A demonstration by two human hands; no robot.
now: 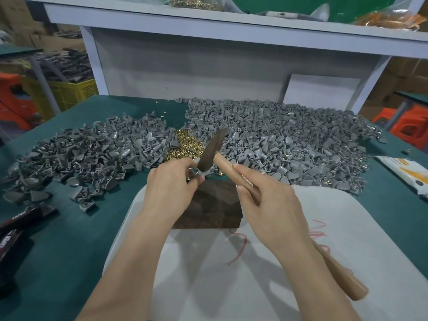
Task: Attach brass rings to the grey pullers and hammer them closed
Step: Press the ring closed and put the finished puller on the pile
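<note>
Two heaps of grey pullers [278, 135] flank a small pile of brass rings [183, 144] on the green table [69, 239]. The left hand [169, 188] pinches one puller [201, 174] at the dark block [208, 209]; the right hand [266, 200] curls round the hammer [212, 149], whose blurred head partly hides that puller

Green-topped table [69, 251] under white shelf [208, 25]
</note>
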